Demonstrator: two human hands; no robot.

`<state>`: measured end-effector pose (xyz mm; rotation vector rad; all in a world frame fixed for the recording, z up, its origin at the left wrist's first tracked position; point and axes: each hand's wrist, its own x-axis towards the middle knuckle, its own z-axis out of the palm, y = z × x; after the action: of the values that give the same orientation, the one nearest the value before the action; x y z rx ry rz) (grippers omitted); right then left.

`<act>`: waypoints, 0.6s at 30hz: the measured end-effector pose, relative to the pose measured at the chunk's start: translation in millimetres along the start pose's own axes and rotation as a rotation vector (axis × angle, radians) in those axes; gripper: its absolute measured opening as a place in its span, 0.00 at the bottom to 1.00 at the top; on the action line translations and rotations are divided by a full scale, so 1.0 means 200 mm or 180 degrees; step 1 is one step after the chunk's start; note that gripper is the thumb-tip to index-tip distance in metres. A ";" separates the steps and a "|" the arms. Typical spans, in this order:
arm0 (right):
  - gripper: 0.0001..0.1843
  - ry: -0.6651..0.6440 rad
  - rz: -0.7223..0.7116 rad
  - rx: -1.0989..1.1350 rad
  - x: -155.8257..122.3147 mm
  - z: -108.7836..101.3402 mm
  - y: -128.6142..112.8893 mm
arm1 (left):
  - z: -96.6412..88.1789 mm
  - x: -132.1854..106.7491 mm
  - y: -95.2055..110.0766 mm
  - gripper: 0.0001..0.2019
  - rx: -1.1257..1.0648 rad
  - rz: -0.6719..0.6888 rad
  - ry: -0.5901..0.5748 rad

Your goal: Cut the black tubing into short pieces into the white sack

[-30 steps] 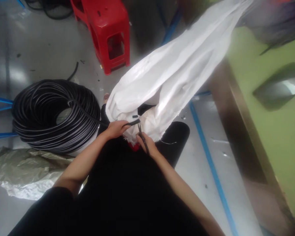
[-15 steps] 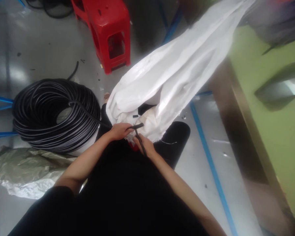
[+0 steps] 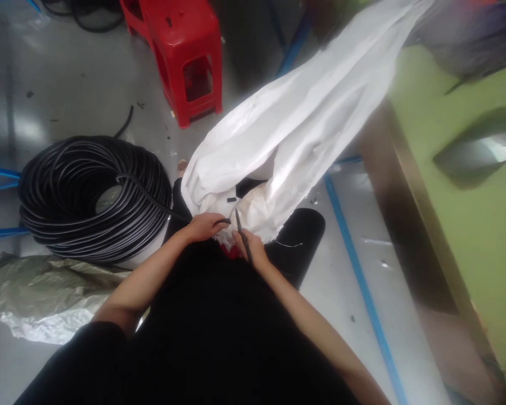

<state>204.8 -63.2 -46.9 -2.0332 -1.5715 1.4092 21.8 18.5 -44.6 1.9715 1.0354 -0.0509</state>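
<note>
Left hand point(image 3: 203, 226): forearm reaching forward over the lap, fingers clenched around the thin black rubber hose point(image 3: 152, 201), its short end poking out to the right of the fist.
Right hand point(image 3: 248, 247): just right of the left, fingers wrapped around a slim dark cutting tool point(image 3: 242, 237), blade tip pointing far, toward the hose end.
Hose source: large black coil of tubing point(image 3: 67, 197) on the grey floor, left.
Container: long white woven sack point(image 3: 303, 118), mouth at the hands; a small black piece point(image 3: 231, 199) lies inside.
Hard to make out: tool type; a red object under the right hand.
Far: red plastic stool point(image 3: 185, 56).
</note>
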 end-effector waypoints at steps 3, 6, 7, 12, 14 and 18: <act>0.22 -0.0071 -0.0003 0.0695 0.00 0.00 -0.02 | 0.04 -0.01 0.03 0.18 -0.0074 0.0100 -0.0092; 0.21 -0.0159 -0.0014 0.1079 0.00 -0.01 -0.05 | 0.08 -0.02 0.06 0.26 -0.0096 0.0086 -0.0185; 0.21 -0.0153 -0.0003 0.1118 0.00 -0.01 -0.05 | 0.09 -0.02 0.06 0.29 -0.0101 0.0072 -0.0221; 0.23 0.0115 0.0095 0.1281 0.01 -0.03 -0.05 | 0.06 -0.04 0.04 0.27 -0.0142 0.0061 -0.0226; 0.24 0.0192 0.0196 0.1445 0.02 -0.04 -0.05 | 0.03 -0.04 0.02 0.19 -0.0037 0.0053 -0.0212; 0.25 0.0119 0.0145 0.1408 0.02 -0.04 -0.02 | -0.01 -0.04 -0.01 0.15 0.0107 -0.0200 0.0176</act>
<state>208.7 -54.7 -42.9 -1.8232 -1.0807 1.5573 14.1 15.3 -41.5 1.9800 1.1389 -0.0488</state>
